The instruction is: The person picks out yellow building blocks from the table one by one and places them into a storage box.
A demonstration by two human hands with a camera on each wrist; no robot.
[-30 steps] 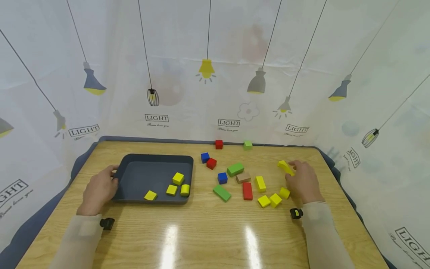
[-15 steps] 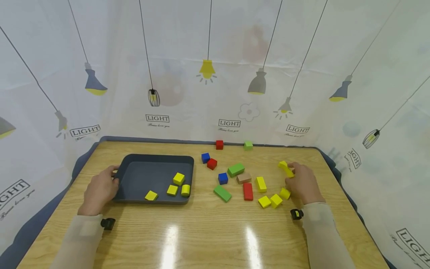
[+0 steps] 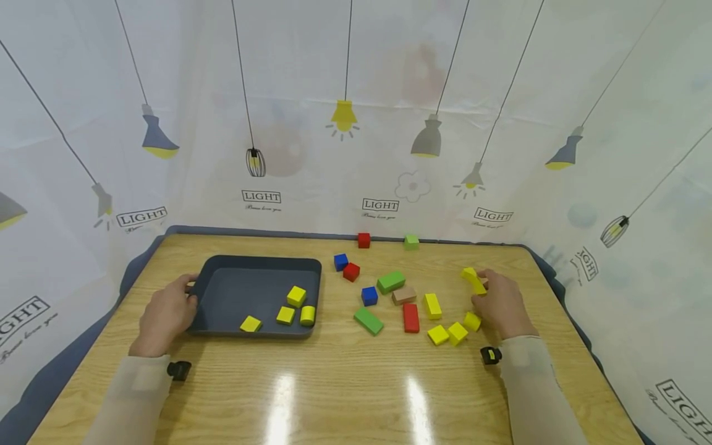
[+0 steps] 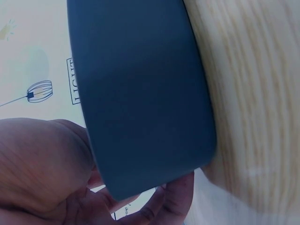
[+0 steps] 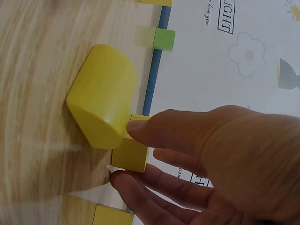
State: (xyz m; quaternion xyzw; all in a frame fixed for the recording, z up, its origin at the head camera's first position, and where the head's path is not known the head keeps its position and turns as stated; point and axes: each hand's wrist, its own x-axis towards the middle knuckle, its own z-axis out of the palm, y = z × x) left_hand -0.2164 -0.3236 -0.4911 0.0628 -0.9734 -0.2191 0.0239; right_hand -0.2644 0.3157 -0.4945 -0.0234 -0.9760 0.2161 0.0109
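My left hand (image 3: 167, 314) grips the left edge of a dark grey rectangular tray (image 3: 222, 262). In the left wrist view the thumb lies on one side of the tray wall (image 4: 140, 93) and the fingers curl round its corner. Over on the right, my right hand (image 3: 500, 301) pinches a curved yellow block (image 3: 470, 276), which the fingers partly hide. From the right wrist, its thumb and fingertips show at opposite sides of this yellow block (image 5: 129, 154). A yellow block with a rounded side (image 5: 103, 93) lies just in front of the hand.
Several yellow blocks sit in the tray, including a cylinder (image 3: 307, 316). Between tray and right hand lie green (image 3: 392, 282), red (image 3: 411, 317), blue (image 3: 369, 296), brown (image 3: 403, 295) and yellow blocks (image 3: 438, 334). A printed cloth (image 3: 317, 185) stands behind the table (image 3: 334, 383).
The whole head view shifts very slightly. Both hands stay in place, the left on the tray and the right at the curved yellow block, whose angle between the fingers changes a little.
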